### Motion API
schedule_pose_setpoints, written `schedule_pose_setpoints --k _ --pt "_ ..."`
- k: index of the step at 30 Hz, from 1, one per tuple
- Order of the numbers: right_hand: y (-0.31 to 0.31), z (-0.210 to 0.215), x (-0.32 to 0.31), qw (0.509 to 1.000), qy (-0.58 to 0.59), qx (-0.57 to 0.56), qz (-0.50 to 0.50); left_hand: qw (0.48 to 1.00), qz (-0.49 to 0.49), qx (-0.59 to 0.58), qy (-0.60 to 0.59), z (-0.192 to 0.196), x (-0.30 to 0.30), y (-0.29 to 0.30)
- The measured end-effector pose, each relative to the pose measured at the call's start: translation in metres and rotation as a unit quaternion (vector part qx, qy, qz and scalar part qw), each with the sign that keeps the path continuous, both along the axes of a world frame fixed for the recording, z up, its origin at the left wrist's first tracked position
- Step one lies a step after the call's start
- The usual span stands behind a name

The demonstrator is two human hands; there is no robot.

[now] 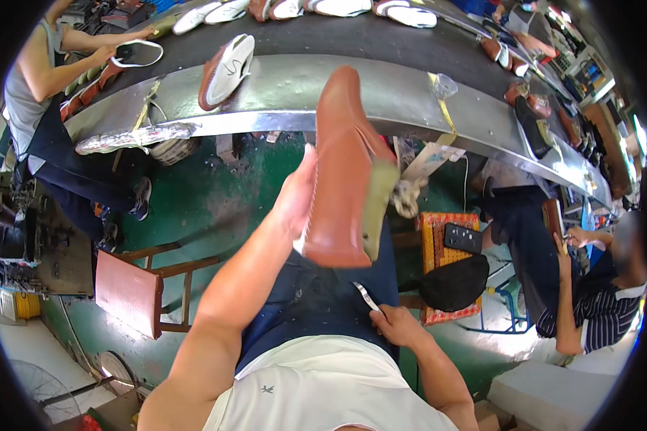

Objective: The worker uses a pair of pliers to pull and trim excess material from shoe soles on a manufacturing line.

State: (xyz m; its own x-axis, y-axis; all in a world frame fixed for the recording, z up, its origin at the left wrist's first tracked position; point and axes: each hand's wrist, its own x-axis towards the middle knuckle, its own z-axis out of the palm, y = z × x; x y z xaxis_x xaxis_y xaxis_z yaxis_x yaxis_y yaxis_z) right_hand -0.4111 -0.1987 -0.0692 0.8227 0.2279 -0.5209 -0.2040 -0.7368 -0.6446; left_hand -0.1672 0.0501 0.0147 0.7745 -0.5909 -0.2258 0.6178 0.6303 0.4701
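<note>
Closest below the camera, the person's white shirt and dark apron fill the lower middle of the head view, with both bare forearms rising from the bottom edge. From the lower left, the left arm stretches up and forward, nearly straight, and the left hand is closed against the side of a tan shoe, held up in the air with its toe pointing away toward the worktop; a greenish last shows in the shoe's opening. Bent at the elbow, the right arm lies low by the lap, and the right hand is curled around a thin, pale-handled tool whose tip points up and left over the apron. Beyond the shoe, the curved metal worktop carries a brown-and-white shoe lying on its side, with more shoes along the dark belt behind it. At upper left, another person in a grey top handles a dark shoe at the worktop. At right, a seated person in a striped shirt bends over their work. A red stool stands on the green floor at lower left, and a phone lies on a patterned cushion just right of the lap.
</note>
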Motion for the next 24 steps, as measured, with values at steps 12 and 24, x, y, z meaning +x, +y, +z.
schedule_pose_setpoints --k 12,24 --pt "-0.003 0.0 0.016 0.99 0.119 0.046 -0.056 1.0 0.03 -0.006 -0.001 0.002 0.053 -0.043" --pt "0.014 0.051 0.04 0.978 -0.032 -0.178 0.105 0.999 0.035 0.01 0.016 0.007 0.097 -0.051"
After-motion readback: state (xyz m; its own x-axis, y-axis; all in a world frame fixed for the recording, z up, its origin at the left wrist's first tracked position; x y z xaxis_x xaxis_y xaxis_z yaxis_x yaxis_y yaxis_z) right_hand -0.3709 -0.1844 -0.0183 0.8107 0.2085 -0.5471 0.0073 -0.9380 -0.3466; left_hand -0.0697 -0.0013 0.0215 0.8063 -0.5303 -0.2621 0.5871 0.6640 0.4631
